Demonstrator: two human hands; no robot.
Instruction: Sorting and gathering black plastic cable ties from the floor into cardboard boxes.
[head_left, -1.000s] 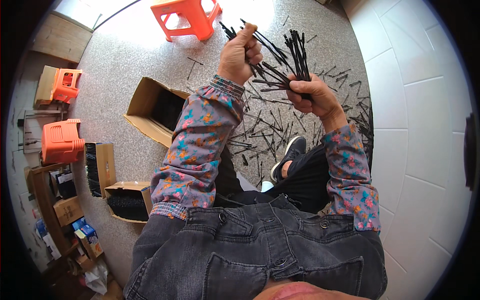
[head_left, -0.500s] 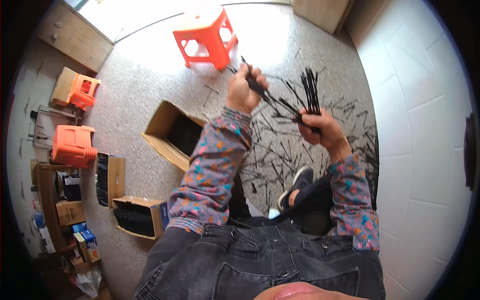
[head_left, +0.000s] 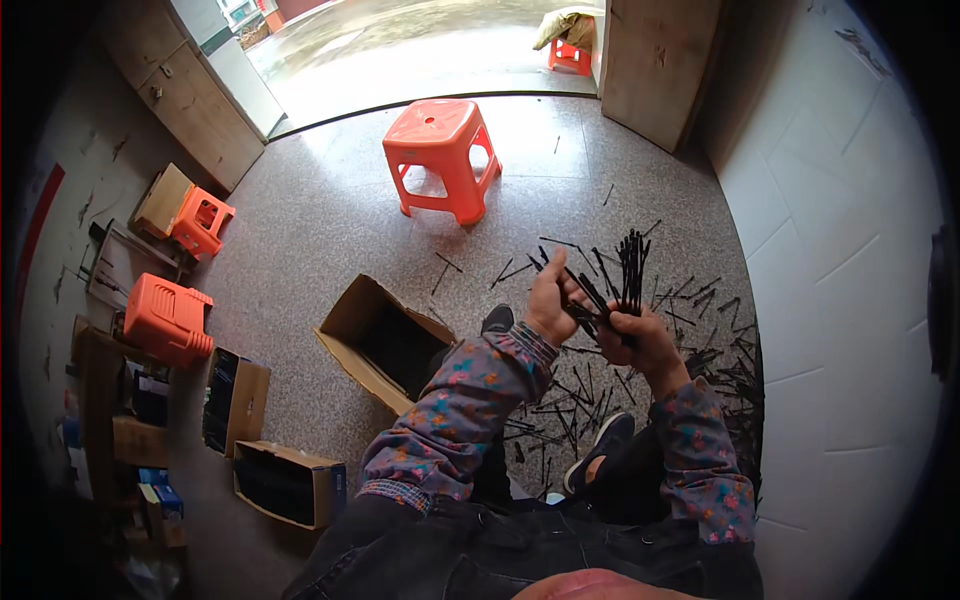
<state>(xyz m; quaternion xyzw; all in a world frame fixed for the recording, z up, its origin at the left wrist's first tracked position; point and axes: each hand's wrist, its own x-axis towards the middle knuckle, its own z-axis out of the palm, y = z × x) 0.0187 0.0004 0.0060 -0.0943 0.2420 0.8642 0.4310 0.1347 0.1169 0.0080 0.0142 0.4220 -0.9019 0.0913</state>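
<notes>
Grip black sticks low, as with closed right hand; cannot tell hold of left hand, toward ten o'clock.

Left hand sits just beside right hand.

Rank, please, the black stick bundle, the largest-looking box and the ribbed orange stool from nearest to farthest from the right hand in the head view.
1. Black stick bundle: in the right hand.
2. Largest-looking box: left, on the floor.
3. Ribbed orange stool: far left.
</notes>
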